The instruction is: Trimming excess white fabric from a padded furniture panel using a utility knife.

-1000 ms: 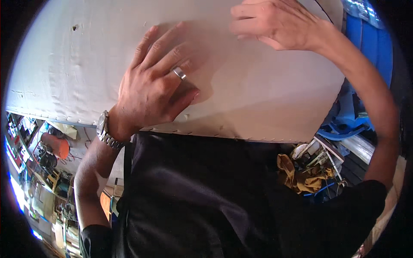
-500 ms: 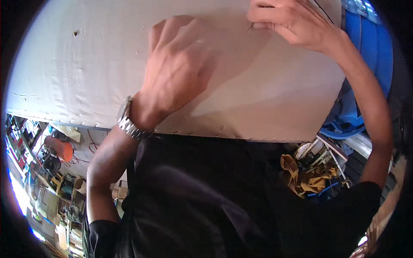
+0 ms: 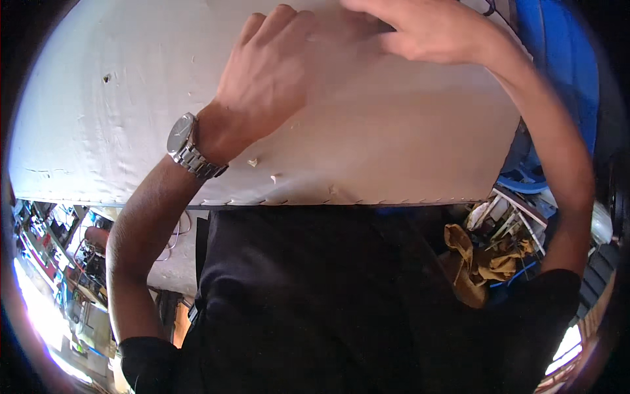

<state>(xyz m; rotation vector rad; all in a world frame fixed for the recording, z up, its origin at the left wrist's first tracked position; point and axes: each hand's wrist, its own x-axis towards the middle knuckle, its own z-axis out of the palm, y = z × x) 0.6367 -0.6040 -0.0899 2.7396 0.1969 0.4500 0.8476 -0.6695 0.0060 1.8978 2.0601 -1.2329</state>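
Note:
A broad beige padded panel [image 3: 407, 138] lies before me, its near edge lined with short stitches or staples. Over its far middle part, my left hand [image 3: 269, 75] is closed with bent knuckles upward; its fingertips and anything in them are hidden. A metal watch [image 3: 184, 138] sits on that wrist. To the right, my right hand [image 3: 433, 33] is blurred by motion, its thumb apart from the stretched forefinger, which reaches the top of the picture. No held thing shows in it. Two small pale scraps [image 3: 253, 162] rest on the panel near my left forearm.
Blue plastic [image 3: 558, 72] stands beyond the panel's right edge. Below it lie a crumpled brown-yellow cloth [image 3: 489, 266] and assorted scraps. Cluttered shelves and tools [image 3: 59, 243] fill the lower left. A dark hole [image 3: 105, 79] marks the panel's far left.
My right hand has shifted left and its thumb and forefinger have parted from a pinch around a thin thing. My left hand has moved slightly up, and pale scraps now show below it.

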